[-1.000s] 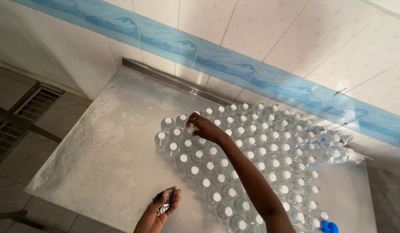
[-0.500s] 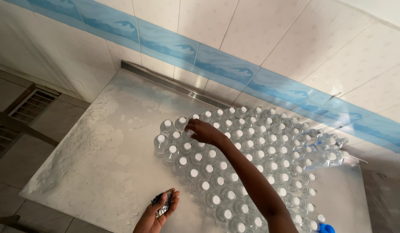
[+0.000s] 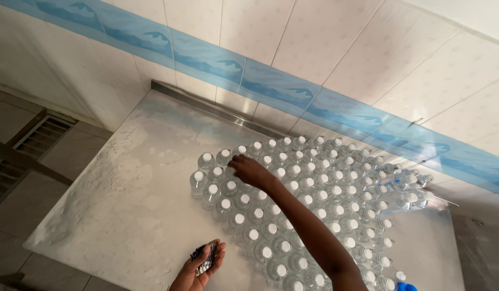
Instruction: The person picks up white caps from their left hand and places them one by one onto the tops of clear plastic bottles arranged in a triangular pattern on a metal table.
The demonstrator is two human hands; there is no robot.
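Several clear plastic bottles with white caps (image 3: 292, 210) stand packed together on a steel table (image 3: 125, 199). My right hand (image 3: 250, 171) reaches over the far left part of the cluster, its fingers down on a bottle cap there. My left hand (image 3: 202, 265) is low at the table's near edge, palm up, cupping a small bunch of dark, shiny bits (image 3: 205, 257); what they are is unclear.
A white tiled wall with a blue patterned band (image 3: 292, 91) runs behind the table. A few bottles (image 3: 406, 188) lie on their sides at the far right. A floor grate (image 3: 42, 134) is to the left. A blue cap (image 3: 404, 286) shows at the bottom right.
My right hand has moved slightly left across the caps at the cluster's far left. My left hand stays put with the dark bits in it.
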